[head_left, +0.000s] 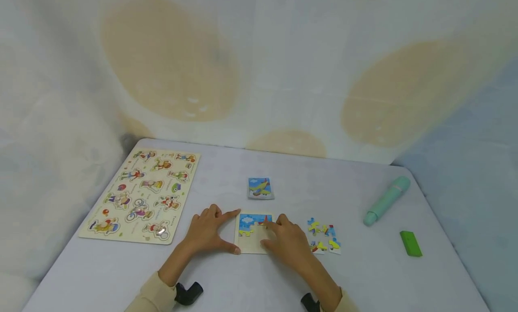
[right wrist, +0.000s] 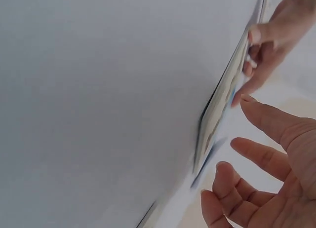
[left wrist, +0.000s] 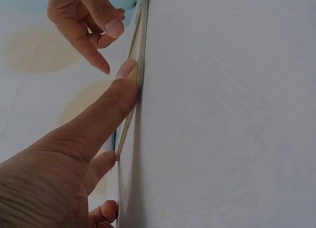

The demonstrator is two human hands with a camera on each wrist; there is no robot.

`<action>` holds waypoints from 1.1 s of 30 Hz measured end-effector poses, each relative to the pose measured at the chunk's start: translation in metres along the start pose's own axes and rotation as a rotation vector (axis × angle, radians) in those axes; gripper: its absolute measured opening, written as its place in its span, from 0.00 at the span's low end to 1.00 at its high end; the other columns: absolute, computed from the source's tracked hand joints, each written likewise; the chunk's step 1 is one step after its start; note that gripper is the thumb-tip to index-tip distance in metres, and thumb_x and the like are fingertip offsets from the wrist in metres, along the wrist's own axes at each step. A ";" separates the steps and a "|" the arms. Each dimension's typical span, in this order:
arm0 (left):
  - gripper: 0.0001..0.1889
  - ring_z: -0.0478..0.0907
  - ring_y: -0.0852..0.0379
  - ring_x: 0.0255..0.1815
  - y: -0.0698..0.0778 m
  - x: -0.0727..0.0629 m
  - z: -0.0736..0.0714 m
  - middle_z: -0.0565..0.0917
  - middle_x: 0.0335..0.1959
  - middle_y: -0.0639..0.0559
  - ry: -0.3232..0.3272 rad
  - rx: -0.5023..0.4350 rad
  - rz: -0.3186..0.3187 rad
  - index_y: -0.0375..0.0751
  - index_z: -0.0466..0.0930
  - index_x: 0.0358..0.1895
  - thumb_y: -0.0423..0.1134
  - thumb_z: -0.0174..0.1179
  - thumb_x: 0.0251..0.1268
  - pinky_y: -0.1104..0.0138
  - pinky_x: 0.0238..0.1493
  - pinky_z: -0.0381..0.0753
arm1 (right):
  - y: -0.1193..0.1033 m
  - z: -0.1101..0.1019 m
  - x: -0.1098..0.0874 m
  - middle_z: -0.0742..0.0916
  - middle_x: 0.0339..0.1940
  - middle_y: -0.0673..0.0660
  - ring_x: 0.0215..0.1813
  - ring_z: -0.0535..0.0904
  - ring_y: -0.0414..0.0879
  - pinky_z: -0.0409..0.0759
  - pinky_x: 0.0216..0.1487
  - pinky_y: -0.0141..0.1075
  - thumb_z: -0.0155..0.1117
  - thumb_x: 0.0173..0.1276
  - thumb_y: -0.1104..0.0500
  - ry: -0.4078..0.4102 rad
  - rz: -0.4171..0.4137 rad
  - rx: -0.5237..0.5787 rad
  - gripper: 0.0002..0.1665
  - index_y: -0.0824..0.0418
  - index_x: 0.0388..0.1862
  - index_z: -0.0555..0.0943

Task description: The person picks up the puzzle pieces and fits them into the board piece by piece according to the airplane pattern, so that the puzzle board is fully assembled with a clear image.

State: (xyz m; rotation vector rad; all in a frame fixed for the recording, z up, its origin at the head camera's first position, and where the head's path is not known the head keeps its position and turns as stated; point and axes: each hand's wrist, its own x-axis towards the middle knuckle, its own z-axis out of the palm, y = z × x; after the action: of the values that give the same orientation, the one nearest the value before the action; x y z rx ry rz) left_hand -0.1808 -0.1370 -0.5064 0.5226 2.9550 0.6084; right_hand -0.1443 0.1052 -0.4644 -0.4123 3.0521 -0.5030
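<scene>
A small wooden jigsaw board [head_left: 252, 246] lies on the table, its upper part filled with blue sky pieces [head_left: 247, 220] and some yellow. My left hand [head_left: 208, 231] spreads thumb and index finger along the board's left edge, touching it near both corners. In the left wrist view, the straight thumb [left wrist: 106, 109] rests on the board's rim. My right hand [head_left: 289, 242] is over the board's right side, index fingertip by the red-marked piece at top right. Its thumb and index finger stand apart in the right wrist view, with nothing visible between them. Loose jigsaw pieces [head_left: 322, 247] lie to its right.
Behind the board lies a small airplane picture puzzle [head_left: 260, 188]. A large peg puzzle board [head_left: 137, 204] with figures occupies the table's left side. At right are a mint-green cylinder [head_left: 386, 202] and a green block [head_left: 411, 243]. Patterned cloth [head_left: 283, 78] hangs behind the table.
</scene>
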 end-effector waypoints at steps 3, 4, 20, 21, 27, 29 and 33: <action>0.56 0.60 0.57 0.36 0.001 0.000 0.001 0.64 0.37 0.54 -0.001 -0.004 -0.002 0.68 0.70 0.70 0.77 0.73 0.24 0.61 0.35 0.55 | 0.015 -0.004 0.001 0.77 0.37 0.51 0.27 0.68 0.42 0.67 0.30 0.31 0.78 0.55 0.49 0.000 0.060 0.027 0.31 0.56 0.58 0.84; 0.56 0.60 0.57 0.36 0.001 0.000 0.001 0.64 0.37 0.54 -0.002 -0.006 -0.003 0.68 0.70 0.70 0.77 0.73 0.24 0.61 0.35 0.55 | 0.020 -0.005 0.001 0.77 0.37 0.52 0.28 0.68 0.42 0.67 0.30 0.31 0.79 0.55 0.50 0.004 0.079 0.039 0.31 0.56 0.58 0.84; 0.56 0.60 0.58 0.37 0.000 0.000 0.001 0.63 0.37 0.55 0.010 -0.007 0.004 0.67 0.71 0.70 0.76 0.74 0.23 0.61 0.35 0.54 | 0.085 -0.025 -0.008 0.74 0.45 0.61 0.30 0.71 0.43 0.71 0.26 0.32 0.78 0.55 0.59 0.037 0.195 0.216 0.34 0.65 0.60 0.79; 0.56 0.60 0.58 0.37 0.000 0.000 0.001 0.63 0.37 0.55 0.009 -0.008 0.002 0.67 0.71 0.70 0.76 0.73 0.23 0.61 0.35 0.54 | 0.088 -0.027 -0.008 0.74 0.45 0.61 0.31 0.71 0.44 0.71 0.26 0.32 0.78 0.55 0.59 0.030 0.197 0.219 0.34 0.65 0.61 0.79; 0.55 0.59 0.57 0.37 0.000 0.000 0.001 0.63 0.37 0.54 0.008 -0.015 0.002 0.67 0.71 0.69 0.76 0.74 0.24 0.61 0.35 0.54 | 0.107 -0.036 -0.009 0.73 0.42 0.61 0.34 0.70 0.47 0.71 0.31 0.36 0.77 0.56 0.60 -0.037 0.225 0.221 0.33 0.63 0.61 0.79; 0.55 0.59 0.57 0.37 0.000 0.000 0.001 0.63 0.37 0.54 0.008 -0.014 0.002 0.67 0.71 0.69 0.75 0.74 0.24 0.61 0.35 0.54 | 0.112 -0.037 -0.009 0.72 0.42 0.60 0.35 0.70 0.47 0.71 0.32 0.36 0.77 0.56 0.60 -0.062 0.222 0.215 0.33 0.62 0.61 0.79; 0.55 0.60 0.57 0.37 0.000 0.000 0.001 0.63 0.37 0.54 0.006 -0.009 -0.002 0.68 0.71 0.70 0.76 0.74 0.24 0.61 0.35 0.55 | 0.118 -0.039 -0.010 0.72 0.41 0.59 0.34 0.69 0.47 0.70 0.32 0.37 0.76 0.57 0.60 -0.085 0.195 0.217 0.31 0.61 0.61 0.80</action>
State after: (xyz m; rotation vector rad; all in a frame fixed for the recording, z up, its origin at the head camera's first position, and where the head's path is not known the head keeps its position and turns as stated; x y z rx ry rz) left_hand -0.1807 -0.1362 -0.5073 0.5186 2.9565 0.6233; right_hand -0.1668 0.2277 -0.4651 -0.1232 2.8735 -0.7719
